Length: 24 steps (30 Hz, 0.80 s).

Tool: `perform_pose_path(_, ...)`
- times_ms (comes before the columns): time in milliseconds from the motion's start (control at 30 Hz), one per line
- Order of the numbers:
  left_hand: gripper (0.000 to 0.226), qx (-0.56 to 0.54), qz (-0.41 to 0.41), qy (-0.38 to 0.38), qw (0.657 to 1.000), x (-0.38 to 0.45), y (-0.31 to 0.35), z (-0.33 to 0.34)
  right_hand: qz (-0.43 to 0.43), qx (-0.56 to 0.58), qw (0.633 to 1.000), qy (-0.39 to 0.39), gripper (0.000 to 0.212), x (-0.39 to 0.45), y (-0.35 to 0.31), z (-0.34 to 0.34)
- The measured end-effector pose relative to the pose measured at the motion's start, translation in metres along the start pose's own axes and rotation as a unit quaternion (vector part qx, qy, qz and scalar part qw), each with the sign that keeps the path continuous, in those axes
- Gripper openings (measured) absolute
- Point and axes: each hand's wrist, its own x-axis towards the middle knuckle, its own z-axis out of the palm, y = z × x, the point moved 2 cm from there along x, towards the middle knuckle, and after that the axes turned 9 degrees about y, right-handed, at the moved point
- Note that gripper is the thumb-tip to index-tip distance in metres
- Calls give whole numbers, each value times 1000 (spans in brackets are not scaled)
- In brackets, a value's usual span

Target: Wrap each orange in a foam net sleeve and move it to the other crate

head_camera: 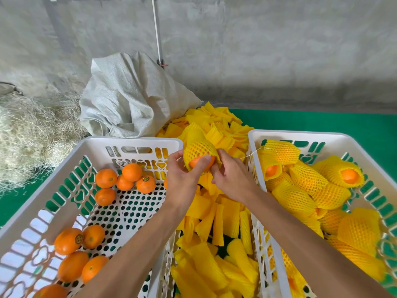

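An orange (pixel 196 162), half inside a yellow foam net sleeve (pixel 198 148), is held up between two white plastic crates, above a heap of loose sleeves (pixel 217 222). The left hand (pixel 183 177) grips the fruit from below and the side, its thumb lying across the bare orange skin at the sleeve's open mouth, fingers curled round the netting behind. The right hand (pixel 231 177) pinches the sleeve's lower edge just beside the fruit, fingers bent inward on the foam. Both bare forearms reach in from the bottom of the view.

The left crate (pixel 133 141) holds unwrapped oranges in two groups: a cluster near its far end (pixel 126 179), one bearing a small sticker, and another group near its front corner (pixel 79 254). Its perforated floor shows between them. The right crate (pixel 300 135) is piled with oranges already in sleeves (pixel 311 190), fruit showing at some open ends. A thin pale thread runs from the held sleeve toward that crate's rim.

The crates stand on a green surface (pixel 343 123). Beyond the sleeve heap slumps a white woven sack (pixel 129 97), with pale straw-like fibre (pixel 32 130) to its left and a grey concrete wall (pixel 257 50) behind.
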Motion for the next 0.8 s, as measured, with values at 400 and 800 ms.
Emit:
perform_pose_path(400,43,35,-44,-58,997,4,-4,2,-12,34,999,25,34,5,5,-3)
perform_pose_path(800,36,57,12,-9,998,1,2,-3,-197,-38,956,213,20,2,-26,-26)
